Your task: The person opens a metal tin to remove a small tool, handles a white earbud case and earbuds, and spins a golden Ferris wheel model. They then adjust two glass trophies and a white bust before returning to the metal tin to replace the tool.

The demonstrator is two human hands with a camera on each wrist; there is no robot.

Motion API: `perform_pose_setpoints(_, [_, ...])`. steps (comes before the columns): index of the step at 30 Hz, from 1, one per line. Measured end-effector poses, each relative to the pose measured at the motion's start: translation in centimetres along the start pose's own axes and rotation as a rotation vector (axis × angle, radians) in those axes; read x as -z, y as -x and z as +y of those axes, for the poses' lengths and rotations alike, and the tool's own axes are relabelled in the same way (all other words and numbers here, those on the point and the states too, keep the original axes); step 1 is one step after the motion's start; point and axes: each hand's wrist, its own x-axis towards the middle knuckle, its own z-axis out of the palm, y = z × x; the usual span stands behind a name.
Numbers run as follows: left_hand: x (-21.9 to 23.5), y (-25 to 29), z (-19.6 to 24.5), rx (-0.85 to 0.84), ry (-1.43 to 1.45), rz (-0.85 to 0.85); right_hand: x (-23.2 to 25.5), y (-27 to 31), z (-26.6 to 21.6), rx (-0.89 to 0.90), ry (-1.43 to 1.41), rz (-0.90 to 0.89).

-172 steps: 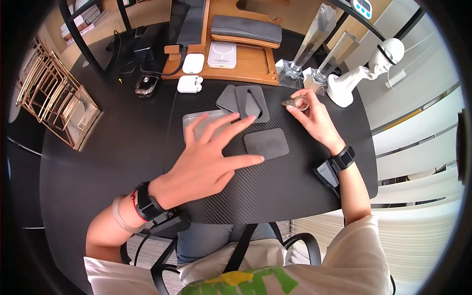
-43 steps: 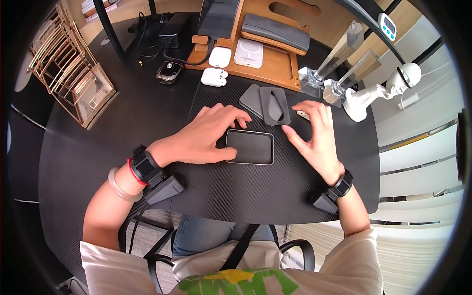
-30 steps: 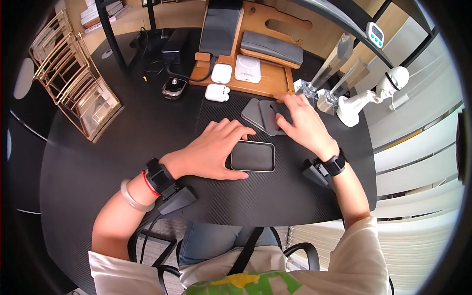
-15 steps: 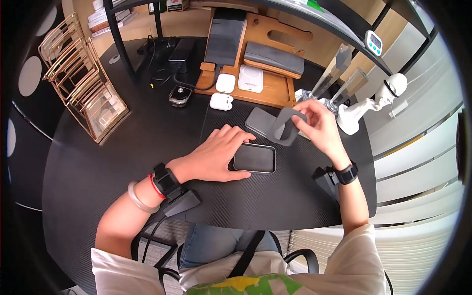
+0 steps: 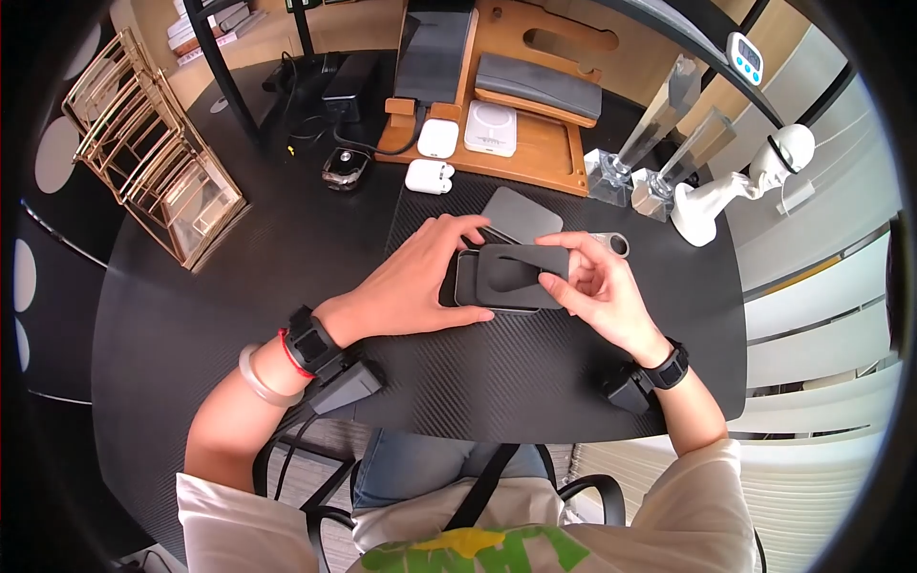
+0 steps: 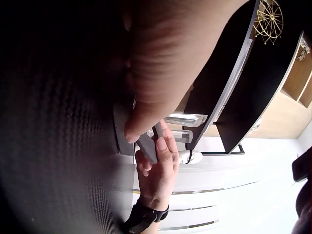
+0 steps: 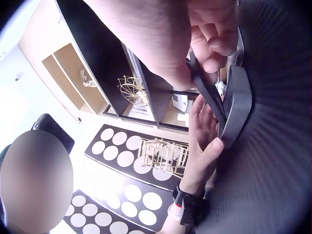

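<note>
My right hand (image 5: 611, 286) pinches a dark grey foam insert (image 5: 497, 265) with a rounded cutout, thumb in front and fingers behind. The insert overlaps a shallow rectangular metal tin (image 5: 465, 277) with a dark inside. In the right wrist view the insert (image 7: 207, 92) tilts into the tin (image 7: 240, 97). My left hand (image 5: 396, 277) holds the tin's left end, thumb along the near side and fingers at the far side. Behind the tin lies a flat grey rectangular piece (image 5: 523, 214) with rounded corners. A small ring-shaped metal object (image 5: 616, 245) shows just beyond my right hand.
At the back are a white earbuds case (image 5: 430, 177), a wooden desk stand (image 5: 535, 174) and a white charger pad (image 5: 491, 128). Crystal trophies (image 5: 607, 179) and a white bust (image 5: 702, 212) stand at right, a gold wire rack (image 5: 162, 162) at left.
My right hand has lifted the foam insert from the far grey piece and brought it left and nearer, over the tin. Earlier it held the ring-shaped object, then put it down.
</note>
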Motion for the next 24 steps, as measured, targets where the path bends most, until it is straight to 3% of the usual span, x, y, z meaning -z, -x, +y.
perform_pose_setpoints(2, [0.1, -0.1, -0.4, -0.101, -0.180, -0.043, -0.2, 0.1, -0.5, -0.017, -0.011, -0.026])
perform_pose_setpoints(8, [0.2, 0.0, 0.0, -0.032, -0.166, -0.070, 1.2, -0.1, -1.2, 0.020, -0.031, -0.105])
perform_pose_setpoints(10, [0.1, 0.1, -0.2, -0.044, -0.148, -0.053, 1.5, -0.3, -1.1, 0.051, 0.178, -0.104])
perform_pose_setpoints(21, [0.2, -0.1, 0.0, -0.089, -0.183, -0.078, 0.8, -0.3, -1.2, 0.107, 0.344, -0.133])
perform_pose_setpoints(24, [0.2, -0.1, 0.1, -0.108, -0.118, 0.000, 1.7, -0.2, -2.1, 0.261, 0.505, -0.078])
